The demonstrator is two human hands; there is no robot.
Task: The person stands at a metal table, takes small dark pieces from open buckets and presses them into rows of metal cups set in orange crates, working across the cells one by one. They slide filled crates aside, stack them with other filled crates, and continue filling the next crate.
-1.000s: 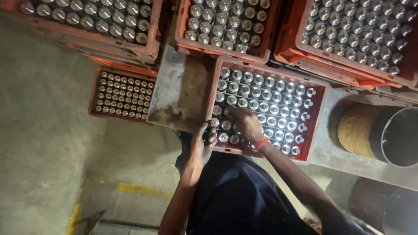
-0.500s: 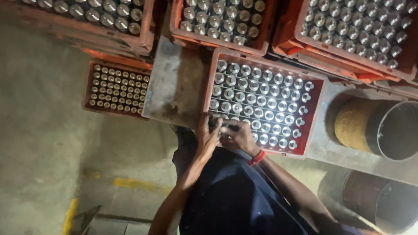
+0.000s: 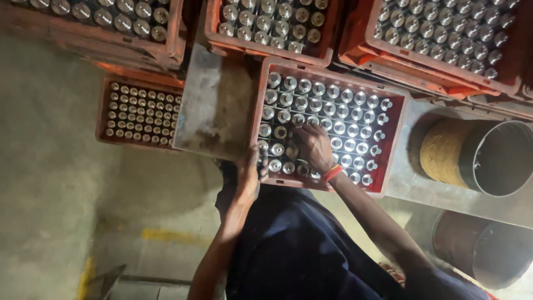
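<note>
A red crate [image 3: 397, 145] full of shiny metal cylinders [image 3: 345, 111] standing in rows sits on a metal bench in front of me. My right hand [image 3: 315, 146], with a red band at the wrist, reaches into the crate's near left part, its fingers bent down onto one cylinder. My left hand [image 3: 248, 173] is curled over the crate's near left corner, beside the outer cylinders there. My dark shirt fills the lower middle of the view.
A flat grey metal plate [image 3: 215, 105] lies left of the crate. A smaller crate [image 3: 139, 114] of parts sits lower at the left. More filled crates [image 3: 444, 39] line the far side. Two round drums [image 3: 472, 158] stand at the right. The concrete floor [image 3: 50, 183] has a yellow line.
My right hand has slid from the crate's near edge farther in among the cylinders. My left hand has settled on the crate's near left corner.
</note>
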